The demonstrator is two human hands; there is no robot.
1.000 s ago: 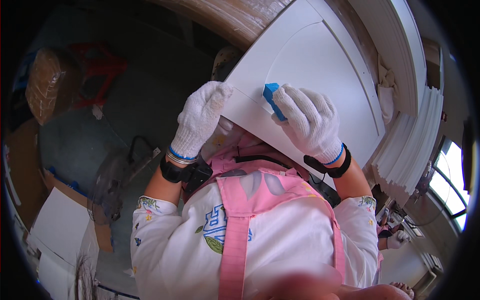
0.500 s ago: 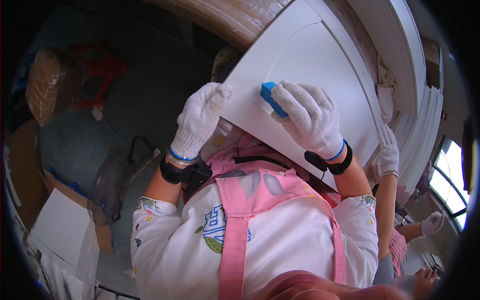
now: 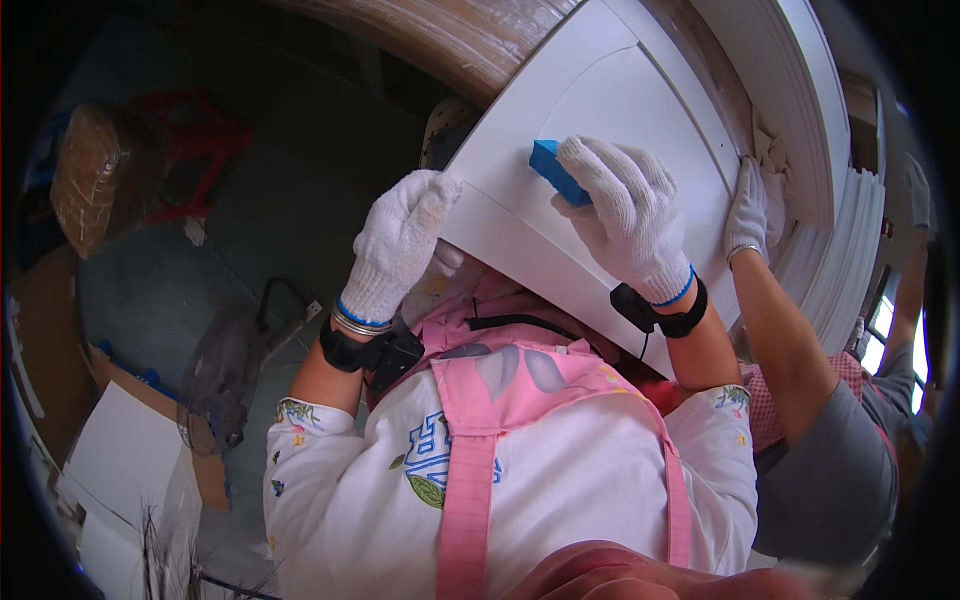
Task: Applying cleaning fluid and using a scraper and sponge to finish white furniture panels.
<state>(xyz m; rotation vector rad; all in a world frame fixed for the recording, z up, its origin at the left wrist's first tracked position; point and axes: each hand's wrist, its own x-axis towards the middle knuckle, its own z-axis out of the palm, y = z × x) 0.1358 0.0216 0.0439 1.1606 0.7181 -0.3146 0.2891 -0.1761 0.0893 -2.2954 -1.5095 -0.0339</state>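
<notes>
A white panel [image 3: 590,112] with a curved groove lies in front of me at a slant. At its left corner my left hand [image 3: 402,235], in a white knit glove, is closed on the edge; some of its fingertips are hidden. My right hand [image 3: 632,215], gloved the same way, pinches a blue sponge block [image 3: 558,172] between thumb and fingers above the panel's near part. Whether the block touches the surface I cannot tell.
A co-worker's gloved hand [image 3: 746,210] rests at the panel's right edge. Beyond stand stacked white boards [image 3: 848,260] and a wrapped brown package [image 3: 470,45]. On the left are a red stool [image 3: 205,150], a taped brown box [image 3: 95,180], a fan [image 3: 215,375] and cardboard [image 3: 125,440].
My right hand has moved slightly away from me with the blue sponge block. My left hand stays put. The co-worker has come closer, a hand now farther along the panel's right edge.
</notes>
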